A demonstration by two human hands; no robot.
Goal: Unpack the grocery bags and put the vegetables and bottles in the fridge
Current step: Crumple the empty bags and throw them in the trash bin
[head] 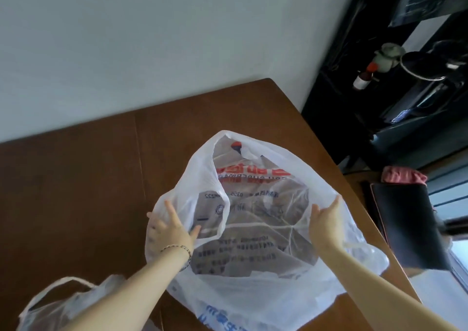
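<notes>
A large white see-through grocery bag [253, 292] with red and blue print lies on the brown wooden table [76, 191], its mouth spread wide toward me. My left hand [169, 232] presses against the bag's left side with straight fingers, and plastic drapes over its outer fingers. My right hand [326, 221] presses flat against the right side of the mouth, fingers pointing up. Only the table and the print show through the bag; I see no vegetables or bottles in it. A second white bag [63, 302] sits at the lower left, partly behind my left forearm.
The table's right edge runs diagonally just beside the bag. Beyond it stand a black chair back [410, 226] with a pink cloth [402, 174] and a dark shelf unit [379, 90] with a small bottle [363, 78]. A pale wall backs the table.
</notes>
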